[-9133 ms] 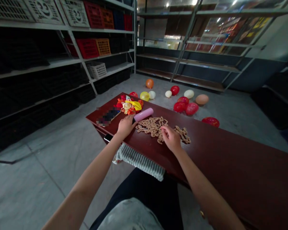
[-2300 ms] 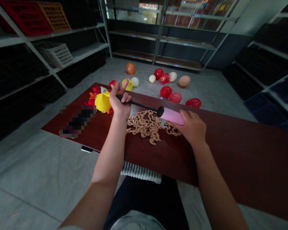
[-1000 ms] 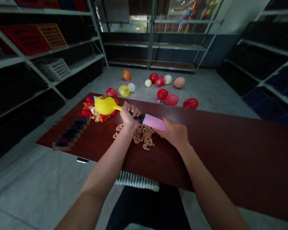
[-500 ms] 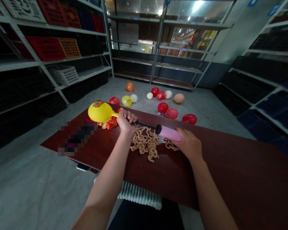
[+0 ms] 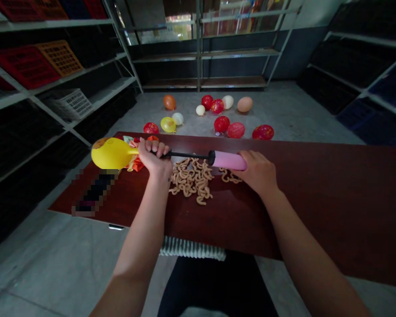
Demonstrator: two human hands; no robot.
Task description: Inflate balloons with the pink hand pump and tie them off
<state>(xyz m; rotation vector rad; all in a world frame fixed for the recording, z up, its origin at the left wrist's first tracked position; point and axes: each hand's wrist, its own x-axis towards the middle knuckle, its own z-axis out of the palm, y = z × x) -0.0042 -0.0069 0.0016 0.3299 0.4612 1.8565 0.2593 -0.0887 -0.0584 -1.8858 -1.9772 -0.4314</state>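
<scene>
A pink and black balloon pump [image 5: 227,160] is stretched level above the dark red table [image 5: 303,193], its black rod pulled out of the barrel. My right hand [image 5: 258,172] wraps round the barrel's right end. At the pump's other end my left hand [image 5: 154,158] is closed around the nozzle and the neck of a partly filled yellow balloon [image 5: 114,152], which points left. Beneath the pump lies a pile of tan curly pieces [image 5: 192,177], with a few more beside my right hand. Uninflated balloons [image 5: 137,164], mostly orange and red, lie behind my left hand and are partly hidden.
Blown-up balloons in red [image 5: 221,124], yellow [image 5: 168,124], orange [image 5: 169,102], white and peach lie on the floor beyond the table. A blurred-out dark object [image 5: 97,191] is on the table's left. Shelves [image 5: 66,127] with crates stand left; others stand behind and right.
My view has tilted downward. The balloon has swung left and looks larger, and the pump is more level, with more of its rod showing between my hands.
</scene>
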